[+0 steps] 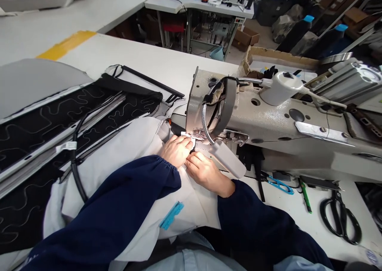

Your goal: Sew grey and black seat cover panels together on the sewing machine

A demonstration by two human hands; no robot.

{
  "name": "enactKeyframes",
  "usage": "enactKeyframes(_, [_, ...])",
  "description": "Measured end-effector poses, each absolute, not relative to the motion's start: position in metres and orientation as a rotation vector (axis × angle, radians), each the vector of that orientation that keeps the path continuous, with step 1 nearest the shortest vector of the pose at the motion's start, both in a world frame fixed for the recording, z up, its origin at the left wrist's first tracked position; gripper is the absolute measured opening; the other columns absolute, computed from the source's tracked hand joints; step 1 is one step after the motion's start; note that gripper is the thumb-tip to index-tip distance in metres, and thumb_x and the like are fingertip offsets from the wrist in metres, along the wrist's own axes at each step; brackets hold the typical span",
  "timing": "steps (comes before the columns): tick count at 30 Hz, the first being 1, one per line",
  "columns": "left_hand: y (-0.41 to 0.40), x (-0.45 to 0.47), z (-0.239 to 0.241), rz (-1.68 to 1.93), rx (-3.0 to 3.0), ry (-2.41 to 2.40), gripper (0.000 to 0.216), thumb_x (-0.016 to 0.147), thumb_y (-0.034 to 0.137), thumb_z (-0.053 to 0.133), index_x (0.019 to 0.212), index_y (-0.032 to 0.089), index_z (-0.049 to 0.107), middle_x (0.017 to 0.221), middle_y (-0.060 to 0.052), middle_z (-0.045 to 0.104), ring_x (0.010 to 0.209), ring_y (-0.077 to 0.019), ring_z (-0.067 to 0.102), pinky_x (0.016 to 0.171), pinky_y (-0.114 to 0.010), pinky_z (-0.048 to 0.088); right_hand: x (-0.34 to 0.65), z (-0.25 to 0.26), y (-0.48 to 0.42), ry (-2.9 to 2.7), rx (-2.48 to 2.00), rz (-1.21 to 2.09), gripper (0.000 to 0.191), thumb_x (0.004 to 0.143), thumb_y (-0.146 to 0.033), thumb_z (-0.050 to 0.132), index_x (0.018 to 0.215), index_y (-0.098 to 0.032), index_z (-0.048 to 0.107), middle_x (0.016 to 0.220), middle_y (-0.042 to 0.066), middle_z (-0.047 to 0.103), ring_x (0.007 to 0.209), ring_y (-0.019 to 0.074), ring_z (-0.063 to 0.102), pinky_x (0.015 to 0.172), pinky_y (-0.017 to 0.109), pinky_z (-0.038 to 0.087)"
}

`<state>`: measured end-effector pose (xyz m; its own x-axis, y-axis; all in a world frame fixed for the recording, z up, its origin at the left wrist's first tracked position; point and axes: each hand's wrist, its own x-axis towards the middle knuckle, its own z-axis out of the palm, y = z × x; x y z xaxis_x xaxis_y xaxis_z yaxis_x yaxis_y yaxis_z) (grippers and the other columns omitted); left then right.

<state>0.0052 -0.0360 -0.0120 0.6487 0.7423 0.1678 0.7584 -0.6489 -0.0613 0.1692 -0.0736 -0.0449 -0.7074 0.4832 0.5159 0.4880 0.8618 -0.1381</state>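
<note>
A grey industrial sewing machine (268, 119) stands across the white table (143, 60). Both my hands rest close together on white fabric (131, 143) just in front of the needle area. My left hand (176, 149) lies on the fabric with its fingers curled and pressed against the cloth near the presser foot. My right hand (205, 173) sits beside it, fingers pinched on the fabric's edge. Both arms wear dark blue sleeves. A black quilted panel with grey trim (59, 123) extends to the left of the white fabric.
A gooseneck lamp (280, 88) is mounted on the machine. Black scissors (340, 217), a green pen (306, 195) and blue snips (280, 185) lie on the table at right. A blue clip (171, 215) sits on the fabric. Another worktable (197, 2) stands behind.
</note>
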Motion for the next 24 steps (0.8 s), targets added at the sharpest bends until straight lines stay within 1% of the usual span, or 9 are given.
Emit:
enactKeyframes(5, [-0.036,0.004,-0.012,-0.239,-2.736,-1.232,0.026,0.089,0.013,0.044,0.085,0.011,0.069,0.084,-0.011,0.070,0.091,-0.0234,0.063,0.078,-0.035,0.045,0.171,-0.044,-0.075,-2.493,-0.691,0.022,0.022,0.093,-0.008,0.043,0.109,-0.012,0.058,0.096,0.011,0.064,0.102,0.0200,0.057,0.085,0.032,0.052])
enactKeyframes(11, [-0.035,0.004,-0.013,-0.245,-2.741,-1.226,0.026,0.087,0.012,0.044,0.085,0.012,0.070,0.076,-0.009,0.069,0.086,-0.0222,0.064,0.077,-0.035,0.046,0.167,-0.052,-0.077,-2.565,-0.790,0.054,0.019,0.095,-0.013,0.043,0.106,-0.012,0.058,0.095,0.011,0.062,0.098,0.0216,0.057,0.082,0.035,0.052])
enactKeyframes(14, [-0.034,0.003,-0.015,-0.289,-2.752,-1.210,0.025,0.086,0.011,0.045,0.085,0.012,0.070,0.077,-0.009,0.069,0.085,-0.0219,0.064,0.079,-0.036,0.047,0.165,-0.054,-0.080,-2.606,-0.820,0.074,0.021,0.096,-0.013,0.040,0.107,-0.014,0.057,0.099,0.011,0.061,0.099,0.0213,0.057,0.086,0.036,0.051])
enactKeyframes(17, [-0.034,0.001,-0.014,-0.331,-2.746,-1.195,0.027,0.085,0.009,0.044,0.089,0.012,0.071,0.080,-0.009,0.070,0.088,-0.0215,0.063,0.079,-0.035,0.047,0.164,-0.052,-0.082,-2.646,-0.830,0.043,0.024,0.096,-0.012,0.037,0.111,-0.013,0.056,0.105,0.014,0.060,0.101,0.0224,0.056,0.091,0.040,0.049])
enactKeyframes(19, [-0.036,0.000,-0.013,-0.354,-2.738,-1.186,0.027,0.085,0.009,0.044,0.091,0.014,0.071,0.086,-0.009,0.071,0.092,-0.0211,0.062,0.082,-0.035,0.046,0.162,-0.049,-0.083,-2.671,-0.821,0.011,0.026,0.095,-0.011,0.037,0.114,-0.011,0.055,0.109,0.016,0.059,0.102,0.0234,0.055,0.092,0.041,0.048])
enactKeyframes(22, [-0.040,-0.002,-0.013,-0.384,-2.711,-1.192,0.026,0.083,0.009,0.046,0.087,0.017,0.070,0.096,-0.007,0.070,0.099,-0.0212,0.060,0.091,-0.037,0.043,0.161,-0.044,-0.084,-2.676,-0.788,-0.049,0.026,0.094,-0.008,0.037,0.112,-0.008,0.056,0.108,0.017,0.059,0.103,0.0239,0.055,0.092,0.041,0.048])
enactKeyframes(24, [-0.043,-0.003,-0.012,-0.386,-2.695,-1.202,0.024,0.082,0.010,0.048,0.082,0.018,0.070,0.094,-0.006,0.070,0.097,-0.0213,0.059,0.096,-0.040,0.040,0.160,-0.042,-0.085,-2.652,-0.758,-0.095,0.024,0.093,-0.007,0.039,0.108,-0.007,0.058,0.105,0.016,0.060,0.102,0.0234,0.055,0.092,0.038,0.048])
